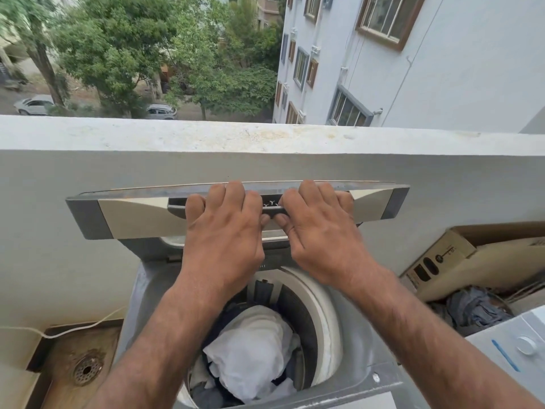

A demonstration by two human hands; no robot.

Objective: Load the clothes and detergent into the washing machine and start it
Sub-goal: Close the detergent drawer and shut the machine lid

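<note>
A grey top-loading washing machine (138, 293) stands against the balcony wall with its folding lid (132, 214) raised upright. My left hand (224, 231) and my right hand (318, 231) both grip the lid's top edge near its middle, fingers curled over the far side and thumbs underneath at the handle recess. The white drum (318, 308) below holds clothes: a white garment (253, 349) lies on top of dark blue ones. No detergent is in view.
A white balcony parapet (265, 140) runs just behind the lid, with a street far below. A cardboard box (460, 267) and a tub of dark clothes (474, 308) sit at the right, beside a white appliance (519, 346). A floor drain (87, 369) and white cable (73, 329) lie at left.
</note>
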